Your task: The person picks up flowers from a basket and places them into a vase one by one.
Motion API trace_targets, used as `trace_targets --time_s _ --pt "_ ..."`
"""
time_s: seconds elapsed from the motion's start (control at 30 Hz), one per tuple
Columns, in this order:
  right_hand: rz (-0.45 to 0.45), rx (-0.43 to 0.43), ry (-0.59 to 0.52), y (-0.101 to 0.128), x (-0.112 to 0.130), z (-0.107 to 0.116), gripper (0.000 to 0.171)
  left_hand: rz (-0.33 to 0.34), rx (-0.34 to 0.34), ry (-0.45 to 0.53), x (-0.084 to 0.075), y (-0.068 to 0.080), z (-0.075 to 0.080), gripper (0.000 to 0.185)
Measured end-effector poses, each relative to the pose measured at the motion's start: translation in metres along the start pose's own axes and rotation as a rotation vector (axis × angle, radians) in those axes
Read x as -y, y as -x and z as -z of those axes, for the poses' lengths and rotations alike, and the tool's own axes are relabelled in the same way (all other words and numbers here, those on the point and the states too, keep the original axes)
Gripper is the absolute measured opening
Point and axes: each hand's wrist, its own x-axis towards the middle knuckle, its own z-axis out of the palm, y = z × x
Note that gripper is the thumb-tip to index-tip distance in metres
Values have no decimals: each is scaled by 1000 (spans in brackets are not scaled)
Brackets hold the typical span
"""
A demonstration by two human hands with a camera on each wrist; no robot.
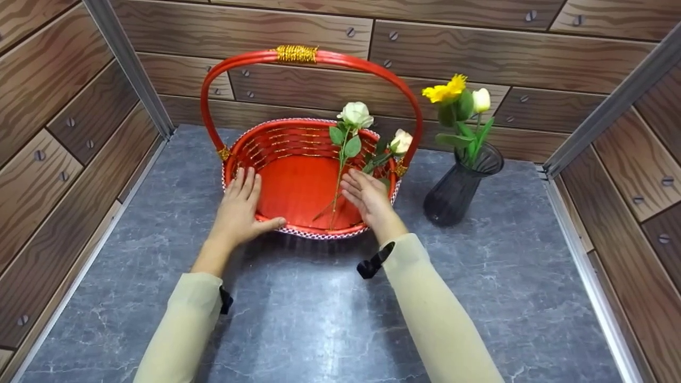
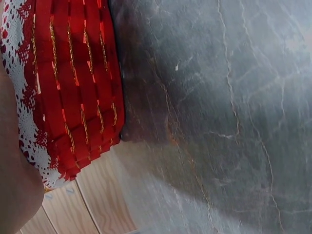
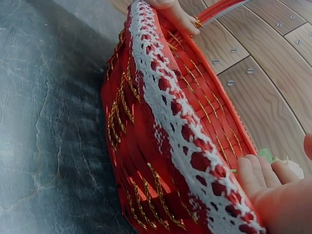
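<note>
A red woven basket (image 1: 298,183) with a tall arched handle and a white lace trim stands before me. My left hand (image 1: 242,210) rests on its front left rim, fingers straight and thumb spread along the front edge. My right hand (image 1: 372,202) reaches over the front right rim, its fingers extended inside beside the flower stems. A white rose (image 1: 355,115) leans in the basket, its stem running down to the front. Another pale rose (image 1: 401,142) lies against the right side, its stem partly hidden by my right hand. The right wrist view shows the fingers (image 3: 251,173) inside the rim.
To the basket's right, a dark glass vase (image 1: 452,197) stands tilted in view, holding a yellow flower (image 1: 446,90) and a white tulip (image 1: 481,100). Wood-patterned walls (image 1: 479,48) enclose the grey marbled table (image 1: 298,319) at the back and both sides.
</note>
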Motion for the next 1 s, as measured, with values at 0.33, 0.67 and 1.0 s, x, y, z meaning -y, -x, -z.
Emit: trace_targets --time_s 0.33,0.67,1.0 --pt "5 -8 -9 -3 -1 0 47 -4 2 5 0 0 0 121" --pt "-6 4 -43 -4 -1 2 49 -4 -1 3 -1 0 1 119" --pt "-57 7 -50 -6 -1 1 54 4 16 -10 -2 0 3 118"
